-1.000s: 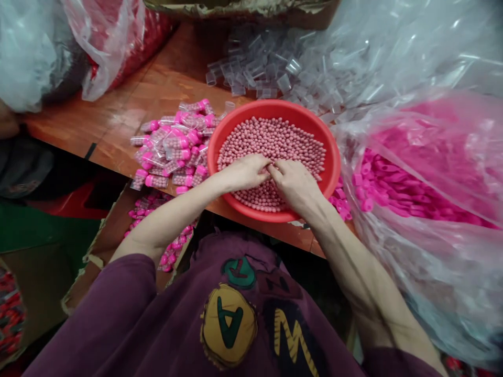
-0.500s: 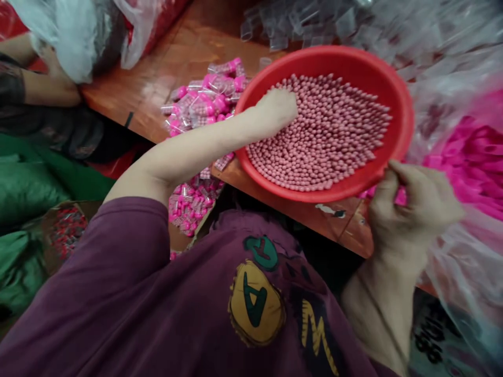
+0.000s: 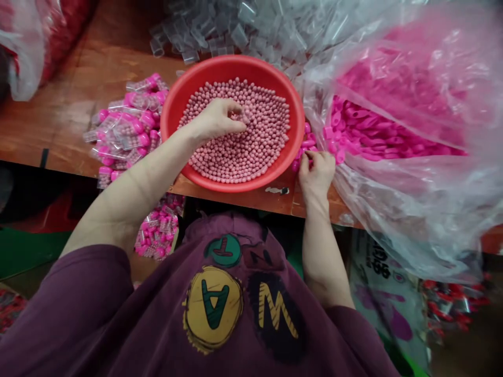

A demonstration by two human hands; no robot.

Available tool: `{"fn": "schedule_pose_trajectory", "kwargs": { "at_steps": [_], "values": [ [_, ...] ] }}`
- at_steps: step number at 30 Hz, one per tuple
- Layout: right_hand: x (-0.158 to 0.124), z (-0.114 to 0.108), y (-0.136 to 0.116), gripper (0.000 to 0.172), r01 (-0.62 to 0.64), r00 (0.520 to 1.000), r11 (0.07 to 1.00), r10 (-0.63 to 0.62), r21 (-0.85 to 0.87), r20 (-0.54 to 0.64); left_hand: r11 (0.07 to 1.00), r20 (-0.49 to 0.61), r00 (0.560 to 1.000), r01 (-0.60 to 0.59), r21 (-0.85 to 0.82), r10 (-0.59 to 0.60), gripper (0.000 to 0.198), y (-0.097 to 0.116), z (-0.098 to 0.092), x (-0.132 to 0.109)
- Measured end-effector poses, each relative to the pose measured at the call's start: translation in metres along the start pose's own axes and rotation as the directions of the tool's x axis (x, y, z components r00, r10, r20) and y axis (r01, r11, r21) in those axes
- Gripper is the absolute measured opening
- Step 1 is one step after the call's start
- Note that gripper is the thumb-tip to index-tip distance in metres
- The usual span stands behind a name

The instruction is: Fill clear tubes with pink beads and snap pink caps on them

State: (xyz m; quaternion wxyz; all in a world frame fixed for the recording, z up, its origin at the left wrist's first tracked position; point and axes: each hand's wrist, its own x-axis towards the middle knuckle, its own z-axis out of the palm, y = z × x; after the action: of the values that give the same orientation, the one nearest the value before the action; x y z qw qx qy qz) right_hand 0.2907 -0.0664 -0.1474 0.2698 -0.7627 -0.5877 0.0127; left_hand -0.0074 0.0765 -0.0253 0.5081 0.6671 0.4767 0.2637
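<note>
A red plastic bowl (image 3: 232,186) holds a heap of small pink beads (image 3: 259,146). My left hand (image 3: 220,121) is in the bowl, its thumb and fingers curled around a clear plastic tube (image 3: 245,116) that shows only faintly against the beads. Just right of the bowl, my right hand (image 3: 318,172) has its fingertips bent down among loose pink caps (image 3: 308,140). The fingers look pinched on one cap, partly hidden by them. Left of the bowl lies a pile of bead-filled tubes with pink caps (image 3: 128,128).
Many empty clear tubes (image 3: 236,36) are heaped behind the bowl. A clear plastic bag (image 3: 408,193) full of pink pieces (image 3: 377,131) spreads over the right of the wooden table (image 3: 86,89). A box of capped tubes (image 3: 157,230) stands below the table edge. Another bag (image 3: 23,63) is at far left.
The view has swung right. My left hand has shifted towards the middle of the beads, and its fingers show now. My right hand has moved from beside the bowl's rim to the pink caps.
</note>
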Motion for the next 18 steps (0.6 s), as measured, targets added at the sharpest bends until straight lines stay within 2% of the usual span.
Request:
{"fn": "schedule_pose_trajectory", "kwargs": {
  "at_steps": [2,4,6,9,11,13,16,18],
  "values": [
    [0.011,0.007,-0.01,0.038,-0.039,0.998,0.993,0.045,-0.114,0.051,0.987,0.025,0.998,0.059,-0.152,-0.056,0.012,0.009,0.002,-0.019],
    [0.019,0.011,-0.016,0.038,-0.061,0.993,0.981,0.078,-0.185,0.09,0.934,0.096,0.988,0.149,-0.324,-0.125,0.007,0.013,0.007,-0.038],
    [0.023,0.012,-0.014,0.037,-0.077,0.993,0.986,0.089,-0.145,0.081,0.842,0.164,0.97,0.236,-0.485,-0.177,0.009,0.014,0.012,-0.053],
    [0.026,0.006,-0.008,0.037,-0.101,0.994,0.979,0.106,0.178,-0.022,0.687,0.237,0.946,0.324,-0.651,-0.221,0.014,0.013,0.018,-0.068],
    [0.028,-0.005,-0.011,0.039,-0.085,0.988,0.911,0.131,0.404,-0.087,0.601,0.271,0.936,0.351,-0.718,-0.223,0.014,0.014,0.02,-0.075],
    [0.03,-0.021,-0.027,0.04,-0.055,0.981,0.808,0.154,0.586,-0.12,0.523,0.292,0.933,0.361,-0.772,-0.212,0.015,0.015,0.023,-0.081],
    [0.029,-0.046,-0.068,0.038,-0.024,0.991,0.614,0.12,0.789,-0.063,0.434,0.283,0.937,0.347,-0.831,-0.206,0.015,0.015,0.03,-0.088],
    [0.027,-0.055,-0.094,0.034,-0.048,0.999,0.557,0.013,0.829,0.049,0.419,0.258,0.943,0.326,-0.848,-0.21,0.014,0.013,0.034,-0.09]
  ]
}}
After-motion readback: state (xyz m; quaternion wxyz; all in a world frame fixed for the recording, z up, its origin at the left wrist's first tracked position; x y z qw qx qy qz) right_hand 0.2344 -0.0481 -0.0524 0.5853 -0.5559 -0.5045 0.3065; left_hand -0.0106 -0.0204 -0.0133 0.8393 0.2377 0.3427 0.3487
